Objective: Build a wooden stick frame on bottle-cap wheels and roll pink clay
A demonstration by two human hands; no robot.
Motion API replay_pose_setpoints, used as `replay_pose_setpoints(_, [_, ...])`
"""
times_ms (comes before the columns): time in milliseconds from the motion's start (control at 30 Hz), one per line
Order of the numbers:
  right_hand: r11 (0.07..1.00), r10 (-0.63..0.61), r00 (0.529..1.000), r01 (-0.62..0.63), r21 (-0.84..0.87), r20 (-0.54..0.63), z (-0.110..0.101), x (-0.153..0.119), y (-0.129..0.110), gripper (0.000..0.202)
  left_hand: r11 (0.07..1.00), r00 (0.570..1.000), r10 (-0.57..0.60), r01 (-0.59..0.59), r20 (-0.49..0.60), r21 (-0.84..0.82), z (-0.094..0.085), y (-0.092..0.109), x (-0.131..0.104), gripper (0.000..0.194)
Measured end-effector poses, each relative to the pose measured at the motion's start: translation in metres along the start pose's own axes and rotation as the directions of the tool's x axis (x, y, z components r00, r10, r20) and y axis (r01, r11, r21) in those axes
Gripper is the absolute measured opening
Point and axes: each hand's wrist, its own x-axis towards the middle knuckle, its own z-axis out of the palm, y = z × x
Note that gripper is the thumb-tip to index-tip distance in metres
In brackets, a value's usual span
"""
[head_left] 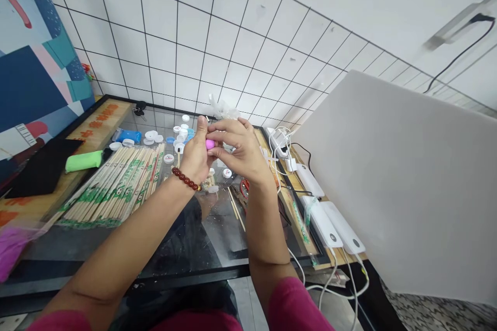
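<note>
A small pink ball (210, 144), soft-clay-like in look, sits between my two hands above the table. My left hand (197, 155), with a brown bead bracelet at its wrist, supports the ball from the left, thumb pointing up; its other fingers are mostly hidden. From the right, the thumb and fingers of my right hand (239, 151) close on the same ball. Several white bottle caps (182, 134) lie just behind and left of the hands. Under the right wrist are thin wooden sticks (235, 204) and a red-handled tool (244, 187), partly covered by the forearm.
Paper-wrapped chopsticks (116, 186) cover the table's left side, near a green packet (83, 161), a blue packet (129, 136) and a purple bag (13, 248). A clear plastic bag (223, 107) stands by the tiled wall. White power strips (322, 222) with cables line the right edge, beside a large white panel (399, 181).
</note>
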Motion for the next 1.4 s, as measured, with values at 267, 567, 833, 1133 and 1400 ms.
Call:
replay_pose_setpoints(267, [1.0,-0.003,0.997,0.002,0.008,0.081,0.0,0.0,0.003,0.021,0.989,0.991,-0.132,0.134,-0.038,0.059,0.02,0.02,-0.016,0.07])
replay_pose_setpoints(567, [0.943,0.243,0.936,-0.29,-0.166,-0.254,0.015,0.004,-0.001,0.041,0.994,0.994,-0.11,0.11,0.005,-0.011,0.024,-0.007,-0.017,0.041])
replay_pose_setpoints(833, [0.941,0.228,0.973,-0.226,-0.251,-0.018,0.033,0.009,-0.011,0.047,0.997,0.996,-0.057,0.054,0.062,0.05,0.023,0.004,-0.019,0.053])
replay_pose_setpoints(1133, [0.94,0.263,0.963,-0.271,-0.21,-0.063,0.033,0.011,-0.011,0.045,0.996,0.995,-0.081,0.077,0.066,0.047,0.028,-0.005,-0.021,0.046])
replay_pose_setpoints(1400, [0.953,0.245,0.96,-0.264,-0.146,-0.136,0.033,0.011,-0.009,0.046,0.999,0.998,-0.006,0.003,0.056,0.053,0.022,-0.009,-0.017,0.051])
